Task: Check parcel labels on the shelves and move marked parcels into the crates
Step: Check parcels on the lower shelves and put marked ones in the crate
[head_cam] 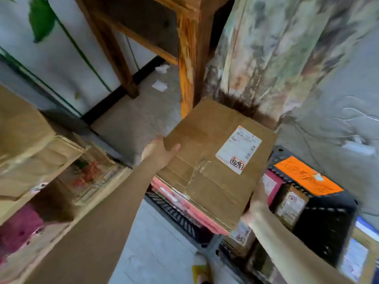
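Both hands grip one cardboard parcel (pixel 207 160): left hand (pixel 159 151) clasps its far-left edge, right hand (pixel 256 206) its near-right corner. Parcel held flat above black crate (pixel 176 214), over a pink box (pixel 184 203). White label (pixel 239 149) with red stamp faces up. Shelves (pixel 41 165) at left.

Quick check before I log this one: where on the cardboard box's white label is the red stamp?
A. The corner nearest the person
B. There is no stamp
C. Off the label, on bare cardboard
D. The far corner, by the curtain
A: on the cardboard box, held by the left hand and right hand, the red stamp marks the white label's near corner.
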Demonstrator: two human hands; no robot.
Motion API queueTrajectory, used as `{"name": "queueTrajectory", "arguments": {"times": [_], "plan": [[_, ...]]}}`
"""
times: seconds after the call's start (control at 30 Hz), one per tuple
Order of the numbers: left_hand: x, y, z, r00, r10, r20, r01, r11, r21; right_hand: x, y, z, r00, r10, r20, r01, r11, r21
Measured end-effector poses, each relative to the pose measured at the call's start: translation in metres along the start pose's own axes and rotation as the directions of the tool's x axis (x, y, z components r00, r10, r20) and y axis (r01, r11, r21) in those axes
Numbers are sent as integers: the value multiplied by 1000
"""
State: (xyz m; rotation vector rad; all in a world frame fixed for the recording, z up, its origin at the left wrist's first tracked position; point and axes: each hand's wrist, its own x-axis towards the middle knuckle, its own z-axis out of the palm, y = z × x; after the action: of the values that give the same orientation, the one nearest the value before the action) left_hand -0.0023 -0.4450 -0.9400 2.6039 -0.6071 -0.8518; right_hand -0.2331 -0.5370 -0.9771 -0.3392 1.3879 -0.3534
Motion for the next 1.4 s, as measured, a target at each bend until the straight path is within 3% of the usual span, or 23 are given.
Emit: {"name": "queueTrajectory", "arguments": {"times": [0.2,0.43,0.53,0.67,0.77,0.9,1.1,1.23,1.4], "plan": [[66,-34,75,1000,-22,0,22,1000,-6,83,20,12,973,-17,-230,-4,996,-92],[67,-48,101,999,-42,18,41,998,37,93,27,8,975,-16,-223,-50,956,-290],[38,-38,88,998,-59,2,59,996,-62,62,20,17,987,0,-160,-69,904,-423],[-32,-41,47,985,-170,29,171,932,-320,-3,29,40,983,-27,-180,-77,835,-545],[-95,-58,5,967,-254,6,221,827,-516,-68,48,70,998,1,-61,-37,808,-588],[-177,-96,-49,921,-380,-92,224,705,-673,-164,87,112,973,64,222,107,728,-677],[-276,-166,-120,838,-497,-227,172,634,-754,-267,154,156,902,-1,432,374,504,-778],[-288,-220,-161,776,-550,-309,144,631,-762,-296,188,199,790,-10,613,581,332,-743],[-237,-290,-197,688,-636,-350,204,632,-747,-290,241,288,618,45,785,779,103,-619]]}}
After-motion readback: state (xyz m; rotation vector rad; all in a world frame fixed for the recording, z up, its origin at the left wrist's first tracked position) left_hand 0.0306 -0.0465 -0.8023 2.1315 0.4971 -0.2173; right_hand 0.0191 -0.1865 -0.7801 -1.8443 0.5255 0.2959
